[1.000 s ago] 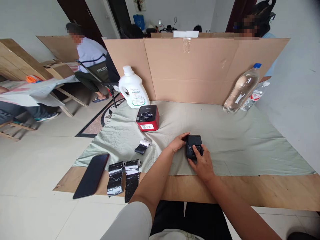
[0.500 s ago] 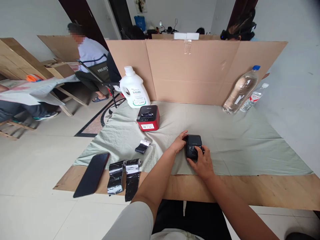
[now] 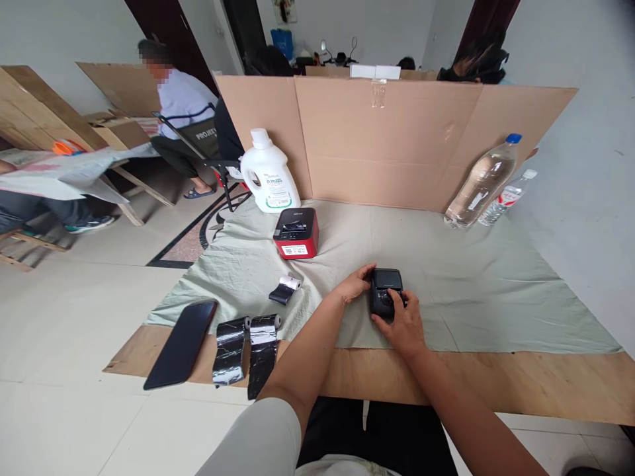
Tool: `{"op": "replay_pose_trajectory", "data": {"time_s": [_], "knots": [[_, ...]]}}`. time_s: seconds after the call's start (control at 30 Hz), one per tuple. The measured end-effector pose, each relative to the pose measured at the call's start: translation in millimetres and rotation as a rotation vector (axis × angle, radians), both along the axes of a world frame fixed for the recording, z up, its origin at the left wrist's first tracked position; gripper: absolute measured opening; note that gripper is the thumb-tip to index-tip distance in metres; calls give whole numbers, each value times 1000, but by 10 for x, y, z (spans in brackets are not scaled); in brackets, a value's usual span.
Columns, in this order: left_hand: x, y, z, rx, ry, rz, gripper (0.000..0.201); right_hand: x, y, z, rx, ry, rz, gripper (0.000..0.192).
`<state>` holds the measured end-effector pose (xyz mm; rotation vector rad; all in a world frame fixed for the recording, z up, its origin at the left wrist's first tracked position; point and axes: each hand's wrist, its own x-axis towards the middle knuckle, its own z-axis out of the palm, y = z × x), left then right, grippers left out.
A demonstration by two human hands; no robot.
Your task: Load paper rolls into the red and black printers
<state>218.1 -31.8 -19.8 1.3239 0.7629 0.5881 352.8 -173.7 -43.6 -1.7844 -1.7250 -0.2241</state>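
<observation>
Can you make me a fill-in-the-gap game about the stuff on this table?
1. Both hands touch the small ____ box-shaped device on the pale green cloth.
2. The device with the black top has a ____ body.
3. The white plastic jug stands before the ____ wall.
4. The flat black phone lies ____ of the two black rolls.

Missing words: black; red; cardboard; left

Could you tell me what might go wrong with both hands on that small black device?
The black device lies loose on wrinkled cloth; the right hand pressing it could slide it if the left hand lets go. The left forearm could knock the small roll nearby.
</observation>
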Motion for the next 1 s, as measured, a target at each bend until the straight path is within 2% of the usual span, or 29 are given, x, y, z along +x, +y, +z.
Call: {"op": "replay_pose_trajectory", "data": {"time_s": [0.13, 0.23, 0.33, 0.47, 0.57, 0.67, 0.73, 0.8, 0.9, 1.0], "knots": [[-13, -43, 18, -6, -69, -5, 80, 45, 35, -8, -3, 23, 2, 90], [31, -93, 19, -5, -79, 35, 85, 67, 51, -17, 3, 32, 4, 94], [151, -122, 6, 61, -35, 157, 68, 72, 52, -25, 23, 40, 20, 93], [314, -108, 65, 228, 262, 306, 47, 71, 44, -31, 47, 47, 30, 86], [352, -141, 195, 361, 553, 368, 45, 78, 43, -38, 53, 54, 27, 81], [331, -248, 337, 576, 768, 474, 35, 88, 46, -51, 63, 67, 30, 80], [319, -316, 412, 744, 832, 411, 20, 94, 50, -60, 70, 74, 36, 81], [331, -344, 475, 856, 880, 233, 14, 96, 55, -68, 73, 80, 40, 82], [404, -300, 572, 904, 1003, -45, 16, 95, 62, -76, 84, 100, 39, 83], [517, -221, 666, 910, 1120, -212, 16, 94, 65, -77, 105, 128, 40, 85]]}}
